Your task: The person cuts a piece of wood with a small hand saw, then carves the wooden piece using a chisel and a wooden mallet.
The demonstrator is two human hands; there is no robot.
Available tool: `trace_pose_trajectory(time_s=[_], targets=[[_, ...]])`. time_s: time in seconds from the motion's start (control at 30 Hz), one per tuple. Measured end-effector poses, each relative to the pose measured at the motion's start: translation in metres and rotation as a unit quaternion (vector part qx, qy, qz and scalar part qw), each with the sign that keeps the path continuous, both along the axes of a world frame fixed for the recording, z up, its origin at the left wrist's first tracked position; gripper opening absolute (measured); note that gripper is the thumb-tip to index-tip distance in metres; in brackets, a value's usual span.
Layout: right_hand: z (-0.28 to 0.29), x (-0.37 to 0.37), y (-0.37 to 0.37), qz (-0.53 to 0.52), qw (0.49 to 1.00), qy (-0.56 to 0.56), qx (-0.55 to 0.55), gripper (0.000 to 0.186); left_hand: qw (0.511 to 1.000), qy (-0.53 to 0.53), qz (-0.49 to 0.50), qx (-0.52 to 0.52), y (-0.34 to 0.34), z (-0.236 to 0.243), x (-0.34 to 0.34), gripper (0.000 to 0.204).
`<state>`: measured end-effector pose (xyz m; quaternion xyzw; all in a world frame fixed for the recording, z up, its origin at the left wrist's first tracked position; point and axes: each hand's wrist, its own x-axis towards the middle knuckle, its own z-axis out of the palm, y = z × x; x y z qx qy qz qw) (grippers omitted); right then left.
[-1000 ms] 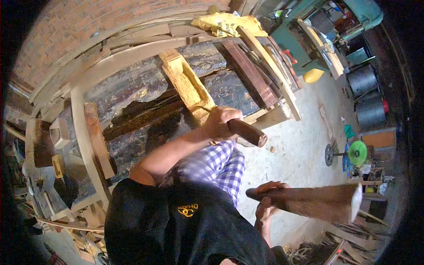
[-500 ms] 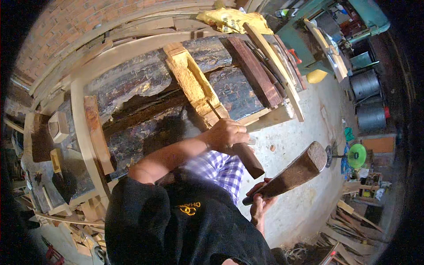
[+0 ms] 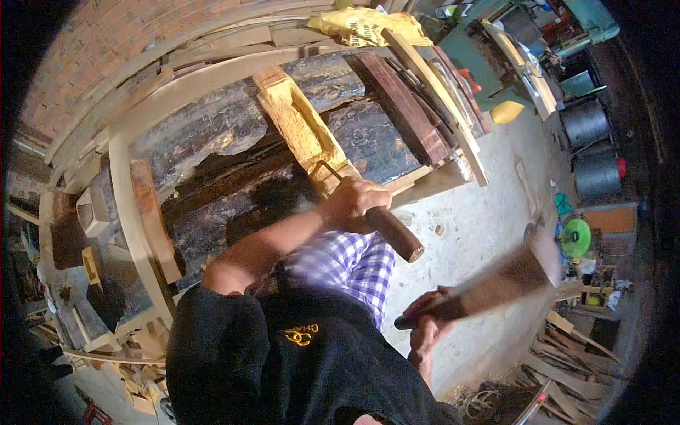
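My left hand (image 3: 356, 203) is wrapped round a chisel with a thick brown wooden handle (image 3: 398, 236). Its thin blade (image 3: 331, 171) reaches to the near end of a hollow cut in a pale yellow wood block (image 3: 289, 120). That block lies across a dark, rough slab bench (image 3: 212, 138). Off to the right, my right hand (image 3: 430, 319) grips the narrow end of a heavy wooden mallet (image 3: 499, 283). The mallet is smeared by motion, its broad end pointing away to the right, apart from the chisel handle.
Reddish-brown timber (image 3: 404, 106) and a pale plank (image 3: 435, 99) lie on the bench's right part; a brown board (image 3: 152, 219) lies at left. Right of the concrete floor (image 3: 471, 219) stand a green fan (image 3: 574, 237) and dark drums (image 3: 596, 170). Scrap wood (image 3: 567, 368) lies lower right.
The mallet has swung up and to the right, away from the chisel handle. The chisel, still in my left hand, now sits at a lower slant, and the view has shifted slightly.
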<state>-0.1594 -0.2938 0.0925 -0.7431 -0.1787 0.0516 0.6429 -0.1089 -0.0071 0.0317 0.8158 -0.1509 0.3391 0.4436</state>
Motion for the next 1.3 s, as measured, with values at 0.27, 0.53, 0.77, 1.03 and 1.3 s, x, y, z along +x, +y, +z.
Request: trace_pose_trajectory(time_s=[0.27,0.53,0.77,1.03,1.3], targets=[[-0.044,0.006,-0.016,0.047,0.978,-0.042,-0.200,0.041,0.999,0.049,-0.019,-0.012,0.003,0.003,0.007,0.015],[-0.024,0.006,-0.001,0.088,0.994,-0.007,-0.061,0.053,0.999,0.003,-0.005,0.039,0.004,-0.004,0.008,0.015],[-0.036,0.006,-0.016,0.047,0.999,-0.018,0.019,0.048,0.999,0.015,-0.005,0.030,-0.004,-0.001,0.009,0.020],[-0.035,0.010,-0.001,-0.026,0.990,0.080,-0.116,0.040,0.999,0.017,-0.019,0.031,-0.003,-0.002,0.012,0.022],[-0.037,0.012,-0.008,0.021,0.998,-0.041,-0.046,0.042,0.999,0.032,0.002,0.031,0.002,-0.002,0.013,0.019]])
